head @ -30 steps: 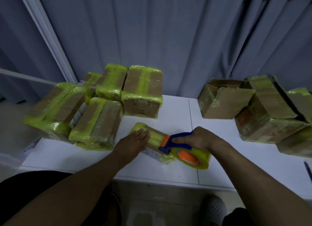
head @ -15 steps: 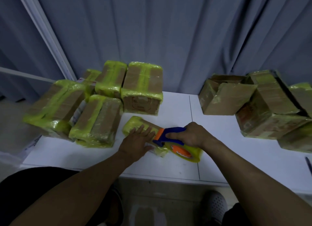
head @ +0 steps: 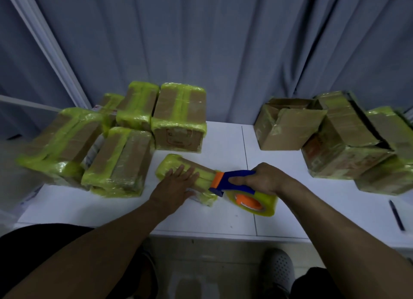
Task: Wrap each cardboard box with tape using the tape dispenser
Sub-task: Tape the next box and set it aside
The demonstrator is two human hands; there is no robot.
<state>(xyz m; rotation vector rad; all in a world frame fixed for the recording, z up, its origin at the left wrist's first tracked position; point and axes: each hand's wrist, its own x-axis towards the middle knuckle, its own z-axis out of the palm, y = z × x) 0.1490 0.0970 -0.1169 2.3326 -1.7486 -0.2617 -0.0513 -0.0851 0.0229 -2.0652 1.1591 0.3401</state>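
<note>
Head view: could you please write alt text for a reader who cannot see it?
Left hand flat on a small taped box on a white table; right hand grips a tape dispenser at the box's end. More boxes sit on both sides.

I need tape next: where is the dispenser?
Head view, centre-right: the right hand grips the tape dispenser against the small box that the left hand rests on.

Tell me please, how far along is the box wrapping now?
Done: the taped boxes stacked at left. In hand: the left hand presses the small box flat while the right hand holds the tape dispenser at its right end. Left: the open box at right looks unsealed.
</note>
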